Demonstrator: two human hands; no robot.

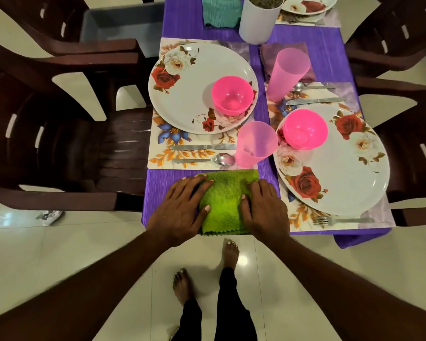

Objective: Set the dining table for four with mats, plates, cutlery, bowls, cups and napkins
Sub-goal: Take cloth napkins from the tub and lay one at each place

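Across the long worktop (330,52), draped in ribbed purple cloth, everything can be placed from the green napkin (228,200) at its near edge. Dark brown moulded plastic chairs (59,134) stand to the napkin's left and right, glossy and slotted. Beyond the napkin to the left lies a stiff rectangular floral mat (162,139) bearing a round white rose-printed plate (187,94); a matching plate (349,173) sits just right of the napkin. Each plate carries a smooth hot-pink plastic bowl (232,94), the right one (305,129) near its plate's far rim. A translucent pale pink tumbler (255,143) stands just beyond the napkin, a second (287,72) farther off. A steel knife (203,146) and spoon (204,159) lie between the left plate and the napkin; a fork (342,220) lies to its right. The napkin is fuzzy, folded, zigzag-edged. The left hand (182,207) and right hand (263,207) press flat on its sides, fingers straight, gripping nothing.
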